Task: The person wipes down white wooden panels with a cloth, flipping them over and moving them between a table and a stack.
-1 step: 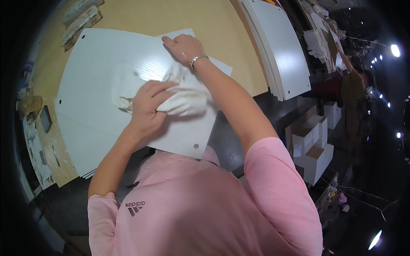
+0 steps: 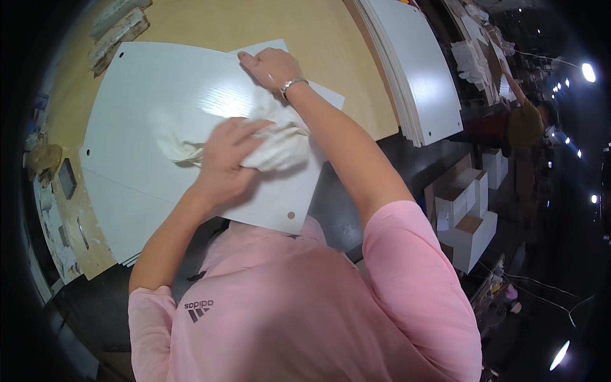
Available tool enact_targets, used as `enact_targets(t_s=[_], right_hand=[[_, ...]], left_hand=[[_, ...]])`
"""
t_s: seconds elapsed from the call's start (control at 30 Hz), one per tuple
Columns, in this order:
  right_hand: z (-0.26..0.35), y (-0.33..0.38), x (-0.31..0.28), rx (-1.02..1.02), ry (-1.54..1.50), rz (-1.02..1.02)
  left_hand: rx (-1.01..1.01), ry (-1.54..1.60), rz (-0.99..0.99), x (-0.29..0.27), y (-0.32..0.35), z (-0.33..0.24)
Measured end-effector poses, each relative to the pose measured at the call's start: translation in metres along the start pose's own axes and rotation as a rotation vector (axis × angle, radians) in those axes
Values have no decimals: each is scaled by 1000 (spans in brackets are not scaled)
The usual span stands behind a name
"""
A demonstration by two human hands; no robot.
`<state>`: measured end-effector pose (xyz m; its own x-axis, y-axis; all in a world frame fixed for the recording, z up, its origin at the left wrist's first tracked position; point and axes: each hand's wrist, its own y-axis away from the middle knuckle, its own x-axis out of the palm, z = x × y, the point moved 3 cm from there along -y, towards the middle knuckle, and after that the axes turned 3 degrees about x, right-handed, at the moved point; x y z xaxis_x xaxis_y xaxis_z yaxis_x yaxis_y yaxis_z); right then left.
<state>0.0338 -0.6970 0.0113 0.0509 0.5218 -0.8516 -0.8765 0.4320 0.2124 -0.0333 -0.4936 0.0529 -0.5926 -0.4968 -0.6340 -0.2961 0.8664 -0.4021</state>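
A white board (image 2: 137, 111) with round dark holes near its corners lies in front of me, on top of other white boards. My left hand (image 2: 226, 153) is closed on a crumpled white cloth (image 2: 280, 149) and presses it against the board's face. Loose folds of the cloth stick out on both sides of the fingers, blurred on the left. At the board's far right edge, my right hand (image 2: 273, 67) is closed on the edge, its thumb pointing left. The undersides of its fingers are hidden. A metal-banded bracelet circles that wrist.
A stack of white boards (image 2: 414, 76) stands at the right of the wooden table (image 2: 318, 38). Two stained blocks (image 2: 121, 38) lie far left, with a dark grey block (image 2: 67, 178) nearer. White box-like units (image 2: 468, 223) stand on the right, where another person (image 2: 527, 127) works farther back.
The cloth's loose part left of my left hand has swung out farther left and blurred. My left hand has shifted very slightly; my right hand stays at the board's edge.
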Motion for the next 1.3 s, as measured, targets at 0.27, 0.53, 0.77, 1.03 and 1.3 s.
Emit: enact_targets(t_s=[0.27, 0.53, 0.77, 1.03, 1.3], right_hand=[[-1, 5, -2, -26, 40, 3], [-1, 1, 2, -54, 55, -35], [2, 3, 2, -62, 90, -86], [6, 1, 9, -80, 55, -94], [10, 9, -4, -38, 112, -60]], left_hand=[[-268, -390, 76, -117, 179, 103], [-621, 61, -470, -129, 148, 94], [-199, -356, 195, 24, 47, -27], [-485, -491, -95, 1, 78, 16], [-344, -537, -19, -82, 99, 61]])
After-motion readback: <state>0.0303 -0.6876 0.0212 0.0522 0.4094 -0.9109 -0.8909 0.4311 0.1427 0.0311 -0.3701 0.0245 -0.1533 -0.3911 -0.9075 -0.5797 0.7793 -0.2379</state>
